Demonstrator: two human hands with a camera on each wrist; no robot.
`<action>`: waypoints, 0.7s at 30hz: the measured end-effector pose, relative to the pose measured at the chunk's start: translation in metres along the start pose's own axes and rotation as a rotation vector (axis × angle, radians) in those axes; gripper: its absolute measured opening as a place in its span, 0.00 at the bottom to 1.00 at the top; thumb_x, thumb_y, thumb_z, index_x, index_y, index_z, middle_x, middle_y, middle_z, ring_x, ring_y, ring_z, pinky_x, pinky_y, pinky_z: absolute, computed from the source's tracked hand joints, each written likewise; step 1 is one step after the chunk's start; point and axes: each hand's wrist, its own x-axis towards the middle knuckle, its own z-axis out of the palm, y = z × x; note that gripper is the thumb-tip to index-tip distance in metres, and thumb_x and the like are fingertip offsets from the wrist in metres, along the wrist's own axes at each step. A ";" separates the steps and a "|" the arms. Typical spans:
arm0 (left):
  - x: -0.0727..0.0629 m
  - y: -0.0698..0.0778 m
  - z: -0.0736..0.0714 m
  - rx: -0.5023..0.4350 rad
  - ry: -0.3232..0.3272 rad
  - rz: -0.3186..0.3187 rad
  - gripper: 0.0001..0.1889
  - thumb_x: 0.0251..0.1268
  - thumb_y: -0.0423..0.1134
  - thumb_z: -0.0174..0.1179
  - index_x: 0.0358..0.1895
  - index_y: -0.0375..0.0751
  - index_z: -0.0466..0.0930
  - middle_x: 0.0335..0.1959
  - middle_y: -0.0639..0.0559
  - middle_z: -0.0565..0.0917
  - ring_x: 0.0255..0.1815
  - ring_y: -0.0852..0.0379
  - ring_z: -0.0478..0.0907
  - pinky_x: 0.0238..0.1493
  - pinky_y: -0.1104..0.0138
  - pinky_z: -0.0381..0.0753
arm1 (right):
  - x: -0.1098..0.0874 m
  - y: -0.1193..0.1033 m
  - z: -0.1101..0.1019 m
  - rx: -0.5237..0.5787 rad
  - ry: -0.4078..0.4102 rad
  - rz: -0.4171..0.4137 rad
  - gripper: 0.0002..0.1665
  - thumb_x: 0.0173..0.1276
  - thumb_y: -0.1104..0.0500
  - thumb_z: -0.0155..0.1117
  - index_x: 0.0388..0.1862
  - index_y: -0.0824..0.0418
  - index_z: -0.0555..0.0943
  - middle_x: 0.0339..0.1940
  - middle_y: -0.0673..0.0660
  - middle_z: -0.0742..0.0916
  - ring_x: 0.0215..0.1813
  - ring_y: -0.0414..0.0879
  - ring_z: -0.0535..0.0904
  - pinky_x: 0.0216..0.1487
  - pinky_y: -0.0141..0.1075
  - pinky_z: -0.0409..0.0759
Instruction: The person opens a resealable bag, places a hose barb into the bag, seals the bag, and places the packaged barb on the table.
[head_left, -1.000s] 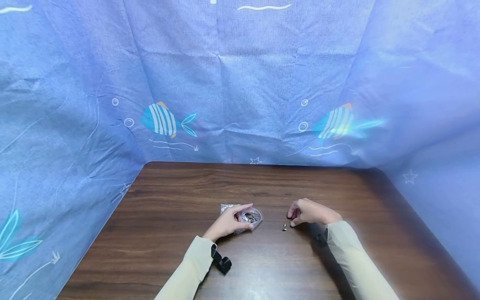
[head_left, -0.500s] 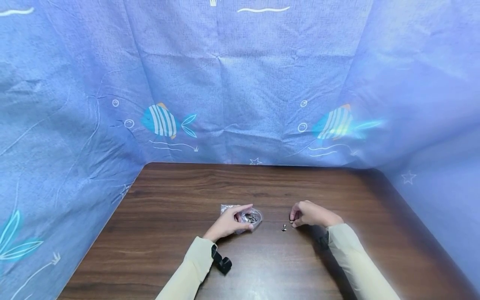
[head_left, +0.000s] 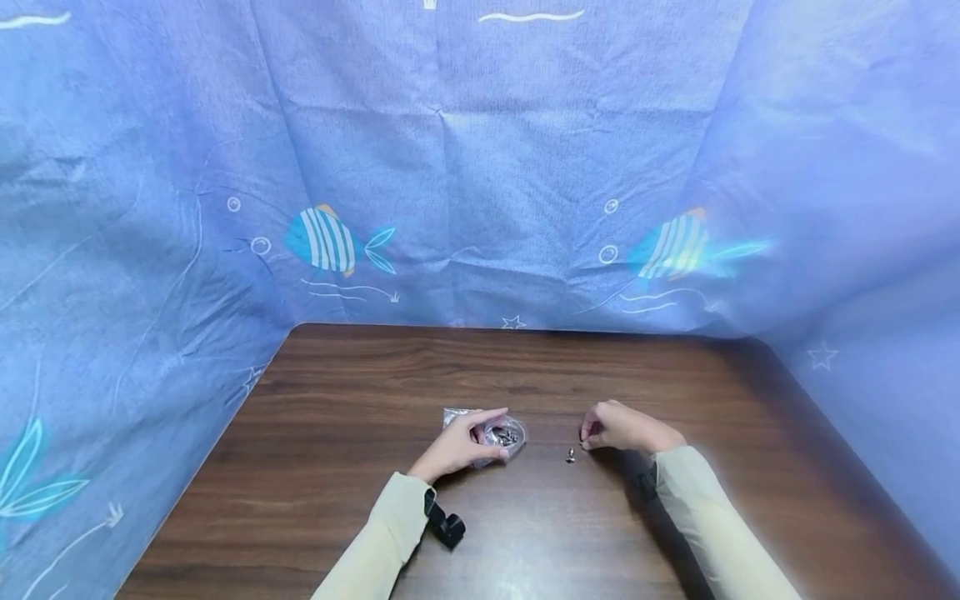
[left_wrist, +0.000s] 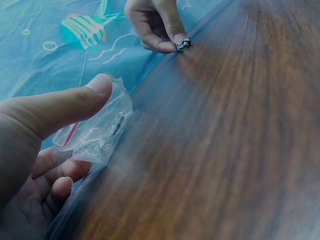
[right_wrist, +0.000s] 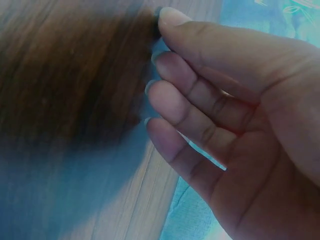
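Observation:
A clear zip-lock plastic bag [head_left: 513,434] with a red seal line lies on the table, with several small shiny metal pieces [head_left: 505,436] inside. My left hand [head_left: 457,443] holds it, thumb on one side and fingers on the other, and its mouth side is toward the palm. To the right, my right hand [head_left: 622,427] is low over the tabletop, thumb and index fingertips together at a small metal piece [head_left: 582,444], mostly hidden by them. Just left of those fingertips, another small shiny metal piece [head_left: 570,455] lies on the wood.
The brown wood-grain table [head_left: 360,375] has rounded far corners. A blue fish-print cloth [head_left: 517,183] hangs behind it and along both sides. A black strap with a small device [head_left: 446,527] is on the left wrist.
The right thumb and index fingertips have drawn together around the small metal piece. My left hand and the bag stay in place.

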 end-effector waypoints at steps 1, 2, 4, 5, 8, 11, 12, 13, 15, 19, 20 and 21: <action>0.000 0.000 0.000 0.002 -0.002 -0.004 0.34 0.54 0.43 0.71 0.66 0.42 0.71 0.54 0.49 0.83 0.28 0.64 0.70 0.27 0.73 0.70 | 0.000 0.000 -0.001 -0.004 0.001 -0.005 0.04 0.59 0.62 0.70 0.26 0.58 0.83 0.25 0.44 0.84 0.27 0.30 0.72 0.31 0.26 0.74; 0.000 0.001 -0.001 0.003 -0.004 -0.008 0.35 0.54 0.43 0.71 0.67 0.42 0.71 0.54 0.49 0.83 0.28 0.64 0.70 0.28 0.73 0.70 | 0.001 0.000 -0.001 -0.006 0.000 -0.006 0.04 0.59 0.62 0.69 0.26 0.58 0.83 0.24 0.44 0.84 0.27 0.30 0.71 0.30 0.26 0.74; 0.000 0.001 -0.001 0.002 -0.007 -0.014 0.34 0.54 0.43 0.71 0.67 0.43 0.71 0.55 0.49 0.83 0.28 0.64 0.70 0.28 0.73 0.70 | 0.001 0.000 -0.002 -0.004 -0.004 -0.002 0.04 0.60 0.63 0.69 0.26 0.58 0.83 0.24 0.44 0.84 0.26 0.30 0.71 0.30 0.26 0.73; 0.000 0.002 -0.001 0.004 -0.009 -0.020 0.34 0.55 0.43 0.71 0.67 0.43 0.71 0.55 0.50 0.82 0.28 0.64 0.70 0.28 0.73 0.70 | 0.002 -0.001 -0.002 -0.002 -0.007 -0.004 0.04 0.60 0.63 0.68 0.26 0.58 0.84 0.24 0.44 0.84 0.26 0.30 0.71 0.29 0.26 0.73; 0.001 0.001 -0.001 0.010 -0.011 -0.025 0.34 0.55 0.43 0.71 0.67 0.44 0.71 0.55 0.50 0.82 0.29 0.64 0.70 0.28 0.73 0.71 | 0.004 -0.001 -0.003 0.000 -0.010 0.002 0.04 0.60 0.63 0.68 0.27 0.58 0.84 0.24 0.43 0.84 0.26 0.30 0.70 0.29 0.26 0.72; 0.002 0.000 -0.001 0.012 -0.007 -0.019 0.34 0.55 0.43 0.71 0.67 0.44 0.71 0.55 0.51 0.83 0.29 0.64 0.70 0.28 0.73 0.71 | 0.006 -0.001 -0.002 0.003 -0.006 0.003 0.03 0.61 0.63 0.68 0.27 0.58 0.84 0.25 0.43 0.84 0.26 0.30 0.70 0.30 0.26 0.72; 0.002 0.000 -0.001 0.010 -0.004 -0.017 0.34 0.55 0.43 0.71 0.67 0.43 0.71 0.54 0.50 0.83 0.29 0.63 0.70 0.28 0.73 0.71 | 0.007 -0.001 -0.002 0.004 -0.003 0.001 0.04 0.61 0.63 0.68 0.27 0.58 0.84 0.24 0.43 0.84 0.26 0.30 0.70 0.30 0.26 0.72; 0.003 0.000 -0.001 0.011 -0.002 -0.016 0.34 0.54 0.43 0.71 0.67 0.43 0.71 0.54 0.51 0.83 0.29 0.63 0.70 0.28 0.73 0.71 | 0.007 -0.002 -0.003 0.005 0.000 -0.005 0.04 0.61 0.63 0.68 0.27 0.58 0.84 0.24 0.44 0.84 0.26 0.31 0.70 0.30 0.26 0.72; 0.003 0.000 -0.001 0.010 0.001 -0.014 0.34 0.54 0.43 0.71 0.67 0.43 0.71 0.54 0.50 0.83 0.29 0.63 0.70 0.28 0.73 0.71 | 0.009 -0.002 -0.003 0.000 0.008 -0.020 0.04 0.61 0.63 0.68 0.27 0.58 0.83 0.25 0.44 0.84 0.27 0.30 0.71 0.30 0.26 0.73; 0.003 -0.001 -0.001 0.012 0.000 -0.017 0.34 0.54 0.43 0.71 0.67 0.44 0.71 0.54 0.51 0.83 0.29 0.64 0.70 0.28 0.73 0.70 | 0.012 -0.003 -0.003 0.000 0.017 -0.036 0.04 0.62 0.62 0.67 0.27 0.57 0.84 0.25 0.44 0.84 0.27 0.30 0.71 0.31 0.26 0.74; 0.003 -0.001 -0.001 0.012 -0.001 -0.017 0.34 0.54 0.43 0.71 0.67 0.44 0.71 0.54 0.51 0.83 0.29 0.64 0.70 0.28 0.73 0.70 | 0.013 -0.003 -0.002 0.000 0.021 -0.034 0.04 0.62 0.62 0.67 0.27 0.57 0.84 0.25 0.44 0.84 0.27 0.30 0.71 0.31 0.26 0.74; 0.003 -0.001 -0.001 0.014 -0.001 -0.018 0.34 0.54 0.43 0.71 0.67 0.44 0.71 0.54 0.51 0.83 0.29 0.64 0.70 0.28 0.73 0.70 | 0.014 -0.004 -0.002 -0.002 0.024 -0.032 0.04 0.62 0.61 0.67 0.28 0.57 0.84 0.25 0.44 0.83 0.27 0.30 0.71 0.31 0.27 0.74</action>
